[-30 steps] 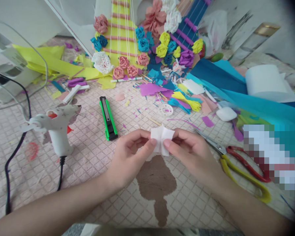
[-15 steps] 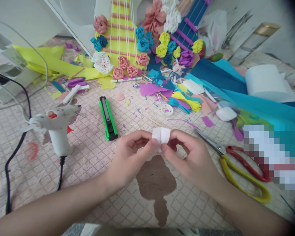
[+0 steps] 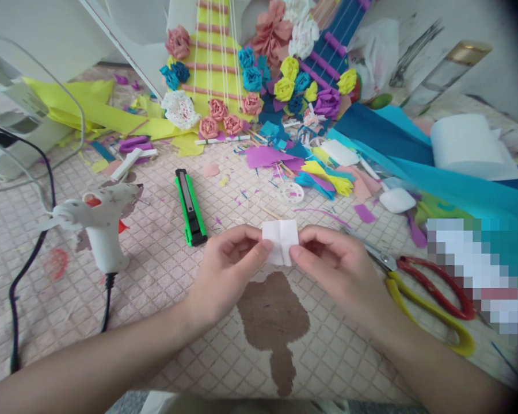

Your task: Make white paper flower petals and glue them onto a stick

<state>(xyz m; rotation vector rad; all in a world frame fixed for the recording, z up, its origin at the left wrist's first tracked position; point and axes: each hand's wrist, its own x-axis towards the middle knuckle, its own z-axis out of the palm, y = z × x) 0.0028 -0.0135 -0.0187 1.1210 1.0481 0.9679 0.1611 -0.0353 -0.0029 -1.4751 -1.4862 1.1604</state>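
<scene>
White paper piece [image 3: 280,233] pinched at both sides, crease down its middle.
Left hand [image 3: 227,270] holds the left edge between thumb and fingers, right hand [image 3: 343,273] the right edge; paper above the tablecloth [image 3: 164,270], just beyond a brown patch [image 3: 276,316]. Green cutter [image 3: 190,208] near left hand, glue gun [image 3: 106,238] farther left, scissors [image 3: 387,261] just beside right hand.
</scene>
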